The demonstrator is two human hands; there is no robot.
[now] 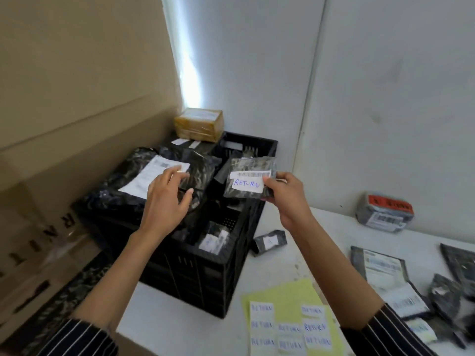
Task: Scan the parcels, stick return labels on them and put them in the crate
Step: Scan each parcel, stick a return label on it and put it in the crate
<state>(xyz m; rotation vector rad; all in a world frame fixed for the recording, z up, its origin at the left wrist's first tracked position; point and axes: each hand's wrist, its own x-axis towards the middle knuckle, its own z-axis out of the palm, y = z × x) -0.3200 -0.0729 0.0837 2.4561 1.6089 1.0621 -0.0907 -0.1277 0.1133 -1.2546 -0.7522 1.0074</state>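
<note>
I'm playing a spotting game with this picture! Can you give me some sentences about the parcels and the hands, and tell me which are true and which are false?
1. The right hand holds a small parcel with a RETURN label on it. True.
2. The crate is red. False: it is black.
3. The left hand grips a scanner. False: it holds nothing and is open over a big black parcel in the crate.
4. A yellow sheet with RETURN labels lies on the table. True.
</note>
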